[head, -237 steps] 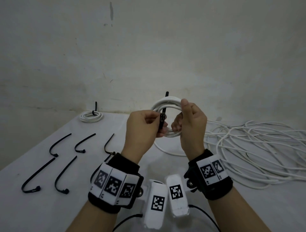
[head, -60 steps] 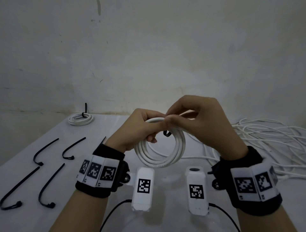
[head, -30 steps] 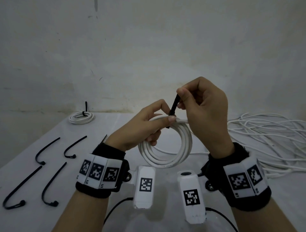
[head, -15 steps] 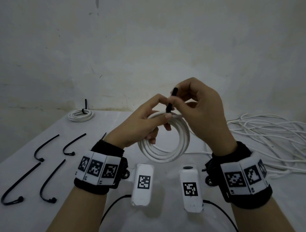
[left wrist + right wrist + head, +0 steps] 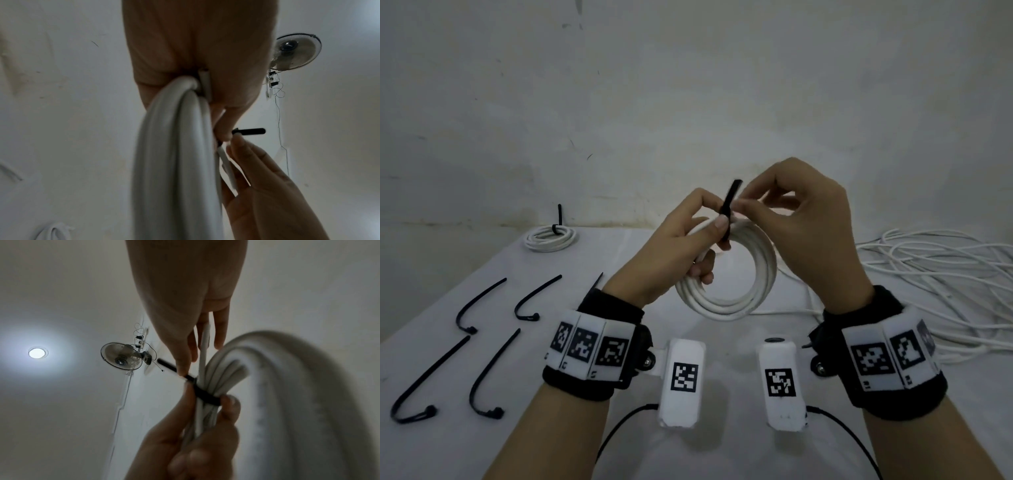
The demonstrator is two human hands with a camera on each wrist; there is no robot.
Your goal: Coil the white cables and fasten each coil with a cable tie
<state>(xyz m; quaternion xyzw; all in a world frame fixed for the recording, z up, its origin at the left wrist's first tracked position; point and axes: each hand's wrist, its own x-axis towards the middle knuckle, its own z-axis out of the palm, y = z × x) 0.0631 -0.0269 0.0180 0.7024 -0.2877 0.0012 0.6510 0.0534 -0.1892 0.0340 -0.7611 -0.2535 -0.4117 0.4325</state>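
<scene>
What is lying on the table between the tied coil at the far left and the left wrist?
In the head view, black cable ties lie loose on the table between the tied coil and the left wrist.

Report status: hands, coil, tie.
Left hand grips coil; right hand pinches cable tie tail. Tie looped around coil strands. Nothing obstructing.

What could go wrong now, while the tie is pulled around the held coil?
The right hand only pinches the black cable tie by its tail, so it may slip. A loose cable end stands outside the coil and may stay unbound. The left hand holds one side only; loops may spread.
</scene>
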